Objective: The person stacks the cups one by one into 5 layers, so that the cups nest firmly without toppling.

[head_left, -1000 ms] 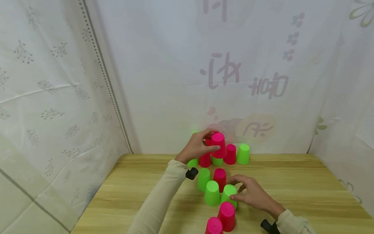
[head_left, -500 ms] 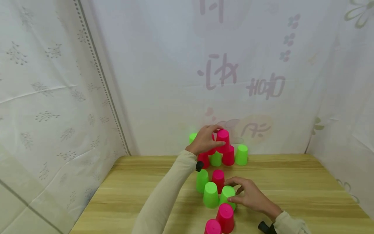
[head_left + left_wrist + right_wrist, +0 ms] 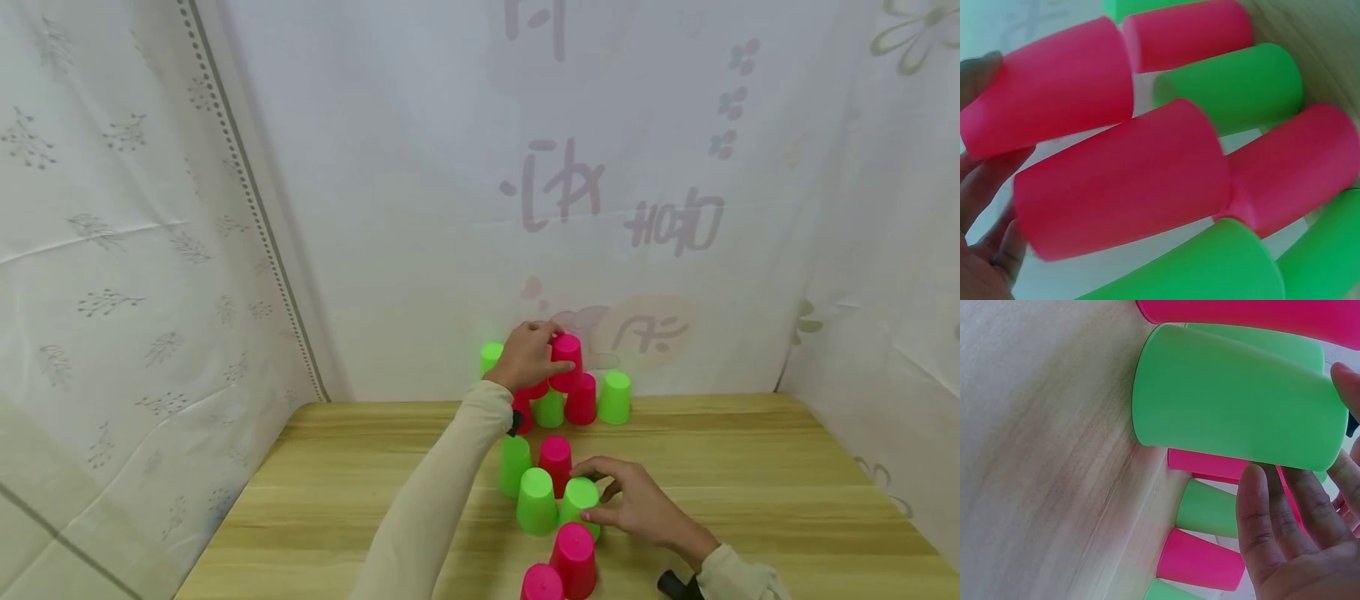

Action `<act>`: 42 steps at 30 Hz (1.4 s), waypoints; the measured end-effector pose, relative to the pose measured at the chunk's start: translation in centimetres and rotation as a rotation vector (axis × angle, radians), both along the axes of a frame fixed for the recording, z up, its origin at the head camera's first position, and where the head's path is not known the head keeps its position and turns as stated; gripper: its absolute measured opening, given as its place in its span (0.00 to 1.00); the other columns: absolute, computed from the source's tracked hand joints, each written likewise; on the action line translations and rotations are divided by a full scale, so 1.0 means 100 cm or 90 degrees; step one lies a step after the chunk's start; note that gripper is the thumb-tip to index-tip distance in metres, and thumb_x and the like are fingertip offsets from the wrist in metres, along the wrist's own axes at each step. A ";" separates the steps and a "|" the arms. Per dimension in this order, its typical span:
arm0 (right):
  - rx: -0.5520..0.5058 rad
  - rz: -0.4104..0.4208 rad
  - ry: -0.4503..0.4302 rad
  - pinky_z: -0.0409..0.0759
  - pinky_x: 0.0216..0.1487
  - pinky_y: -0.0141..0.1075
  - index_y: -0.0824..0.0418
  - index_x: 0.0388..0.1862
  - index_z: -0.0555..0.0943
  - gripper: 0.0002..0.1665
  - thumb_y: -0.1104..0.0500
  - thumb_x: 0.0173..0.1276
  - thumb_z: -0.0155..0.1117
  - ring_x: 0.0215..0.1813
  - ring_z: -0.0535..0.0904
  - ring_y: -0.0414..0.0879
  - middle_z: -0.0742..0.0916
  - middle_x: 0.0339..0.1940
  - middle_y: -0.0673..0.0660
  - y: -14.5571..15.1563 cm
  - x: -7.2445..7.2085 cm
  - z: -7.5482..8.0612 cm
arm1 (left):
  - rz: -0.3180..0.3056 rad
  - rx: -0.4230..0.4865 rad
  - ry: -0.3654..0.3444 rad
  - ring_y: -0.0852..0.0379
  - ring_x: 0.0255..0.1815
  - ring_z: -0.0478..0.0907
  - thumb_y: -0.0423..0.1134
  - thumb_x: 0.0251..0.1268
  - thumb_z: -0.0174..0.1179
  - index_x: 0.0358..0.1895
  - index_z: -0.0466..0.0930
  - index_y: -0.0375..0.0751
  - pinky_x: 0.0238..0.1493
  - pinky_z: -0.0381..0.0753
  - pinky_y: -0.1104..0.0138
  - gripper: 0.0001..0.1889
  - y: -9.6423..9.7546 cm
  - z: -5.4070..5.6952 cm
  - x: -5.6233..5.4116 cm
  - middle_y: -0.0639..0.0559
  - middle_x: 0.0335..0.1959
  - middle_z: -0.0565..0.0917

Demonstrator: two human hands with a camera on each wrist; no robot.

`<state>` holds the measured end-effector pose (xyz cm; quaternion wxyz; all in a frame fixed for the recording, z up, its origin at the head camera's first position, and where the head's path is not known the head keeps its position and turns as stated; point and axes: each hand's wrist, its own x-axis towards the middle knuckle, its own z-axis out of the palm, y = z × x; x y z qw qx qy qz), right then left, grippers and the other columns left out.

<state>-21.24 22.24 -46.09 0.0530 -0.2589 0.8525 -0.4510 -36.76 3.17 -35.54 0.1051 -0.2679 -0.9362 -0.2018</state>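
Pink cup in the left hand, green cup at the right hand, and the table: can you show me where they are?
Pink cup (image 3: 1060, 87), left wrist view: middle of its side.
Green cup (image 3: 1238, 400), right wrist view: middle of its side.
Table (image 3: 705, 458), head view: bare top.

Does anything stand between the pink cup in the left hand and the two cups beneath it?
Nothing visible stands in the way. The left hand holds the pink cup over a green cup and a lower pink cup; the left wrist view shows no object between them. I cannot tell whether they touch.
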 end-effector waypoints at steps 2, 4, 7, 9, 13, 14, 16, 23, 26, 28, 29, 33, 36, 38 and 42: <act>-0.007 0.004 0.002 0.84 0.44 0.32 0.56 0.59 0.80 0.28 0.52 0.61 0.76 0.53 0.79 0.33 0.86 0.57 0.56 0.000 0.001 0.001 | 0.009 -0.017 0.014 0.50 0.64 0.74 0.54 0.61 0.70 0.59 0.76 0.47 0.57 0.81 0.63 0.27 0.002 -0.004 -0.002 0.49 0.53 0.84; -0.014 0.007 0.006 0.84 0.44 0.33 0.57 0.59 0.80 0.28 0.52 0.61 0.76 0.53 0.79 0.34 0.86 0.56 0.56 -0.001 0.002 0.002 | 0.017 -0.032 0.024 0.50 0.64 0.73 0.55 0.61 0.69 0.59 0.76 0.48 0.59 0.81 0.62 0.27 0.005 -0.007 -0.003 0.49 0.54 0.83; -0.023 0.009 0.007 0.84 0.43 0.33 0.57 0.59 0.80 0.28 0.51 0.61 0.76 0.52 0.80 0.37 0.86 0.56 0.57 -0.002 0.003 0.002 | 0.030 -0.050 0.035 0.50 0.64 0.72 0.57 0.61 0.69 0.60 0.76 0.48 0.60 0.80 0.62 0.28 0.008 -0.011 -0.005 0.48 0.54 0.83; -0.028 0.007 0.007 0.84 0.43 0.33 0.57 0.59 0.80 0.29 0.51 0.61 0.76 0.52 0.81 0.39 0.86 0.57 0.57 -0.002 0.003 0.002 | 0.034 -0.057 0.042 0.50 0.64 0.72 0.56 0.61 0.69 0.60 0.76 0.47 0.61 0.79 0.62 0.29 0.010 -0.013 -0.006 0.48 0.53 0.83; -0.034 0.002 0.010 0.84 0.43 0.34 0.57 0.59 0.79 0.29 0.52 0.61 0.76 0.52 0.80 0.39 0.86 0.57 0.57 -0.003 0.004 0.000 | 0.039 -0.090 0.062 0.49 0.66 0.70 0.58 0.62 0.67 0.59 0.76 0.46 0.66 0.72 0.59 0.28 0.013 -0.017 -0.008 0.48 0.50 0.84; -0.036 0.002 0.011 0.84 0.43 0.34 0.57 0.59 0.80 0.28 0.52 0.61 0.76 0.52 0.80 0.38 0.86 0.57 0.57 -0.003 0.004 0.000 | 0.042 -0.096 0.068 0.48 0.66 0.69 0.59 0.62 0.67 0.58 0.76 0.46 0.66 0.70 0.57 0.28 0.013 -0.018 -0.007 0.49 0.49 0.84; -0.037 0.001 0.015 0.84 0.43 0.34 0.57 0.59 0.80 0.28 0.52 0.61 0.76 0.52 0.80 0.36 0.86 0.56 0.56 -0.003 0.004 -0.002 | 0.051 -0.111 0.078 0.48 0.67 0.68 0.61 0.62 0.66 0.56 0.76 0.46 0.64 0.67 0.53 0.27 0.014 -0.019 -0.007 0.50 0.46 0.85; -0.041 -0.005 0.014 0.84 0.43 0.34 0.57 0.58 0.80 0.27 0.54 0.61 0.76 0.51 0.80 0.36 0.86 0.55 0.56 -0.004 0.004 -0.005 | 0.088 -0.154 0.138 0.46 0.65 0.70 0.63 0.62 0.64 0.49 0.76 0.46 0.57 0.67 0.48 0.26 0.016 -0.020 -0.005 0.52 0.42 0.87; -0.042 -0.008 0.012 0.85 0.43 0.34 0.57 0.59 0.80 0.28 0.53 0.61 0.76 0.51 0.80 0.37 0.86 0.55 0.55 -0.004 0.004 -0.005 | 0.096 -0.158 0.147 0.45 0.64 0.70 0.63 0.63 0.63 0.49 0.77 0.46 0.57 0.68 0.47 0.25 0.016 -0.021 -0.004 0.52 0.43 0.88; -0.042 -0.010 0.011 0.85 0.43 0.33 0.57 0.59 0.80 0.28 0.53 0.61 0.76 0.51 0.80 0.37 0.86 0.55 0.55 -0.004 0.004 -0.005 | 0.099 -0.156 0.147 0.44 0.63 0.71 0.62 0.64 0.63 0.51 0.77 0.47 0.56 0.67 0.47 0.25 0.015 -0.022 -0.004 0.52 0.44 0.89; -0.043 -0.009 0.010 0.85 0.43 0.33 0.57 0.59 0.80 0.29 0.52 0.61 0.76 0.51 0.80 0.37 0.86 0.55 0.55 -0.004 0.004 -0.006 | 0.103 -0.155 0.146 0.44 0.63 0.71 0.62 0.64 0.63 0.52 0.77 0.47 0.56 0.67 0.47 0.25 0.015 -0.022 -0.004 0.52 0.44 0.89; -0.049 -0.006 0.008 0.85 0.43 0.33 0.58 0.59 0.79 0.29 0.52 0.61 0.76 0.51 0.80 0.36 0.86 0.55 0.56 -0.004 0.004 -0.007 | 0.118 -0.157 0.148 0.45 0.62 0.73 0.62 0.64 0.63 0.57 0.76 0.48 0.57 0.67 0.47 0.27 0.016 -0.022 -0.003 0.52 0.47 0.89; -0.055 -0.002 0.005 0.85 0.43 0.33 0.59 0.59 0.79 0.29 0.53 0.61 0.76 0.50 0.79 0.34 0.86 0.54 0.57 -0.003 0.004 -0.008 | 0.121 -0.154 0.143 0.46 0.62 0.74 0.61 0.64 0.63 0.60 0.75 0.48 0.58 0.67 0.47 0.29 0.016 -0.021 -0.003 0.51 0.49 0.88; -0.055 -0.001 0.009 0.85 0.43 0.33 0.60 0.59 0.79 0.28 0.53 0.62 0.76 0.50 0.79 0.32 0.86 0.54 0.57 -0.003 0.004 -0.009 | 0.118 -0.142 0.141 0.46 0.62 0.74 0.61 0.63 0.64 0.61 0.75 0.48 0.58 0.67 0.47 0.29 0.017 -0.020 -0.002 0.51 0.50 0.88; -0.053 -0.002 0.016 0.85 0.43 0.33 0.60 0.59 0.79 0.28 0.54 0.62 0.75 0.49 0.79 0.31 0.86 0.54 0.57 -0.001 0.003 -0.010 | 0.115 -0.114 0.143 0.48 0.64 0.76 0.59 0.64 0.65 0.63 0.75 0.49 0.60 0.67 0.46 0.28 0.016 -0.015 -0.002 0.51 0.56 0.86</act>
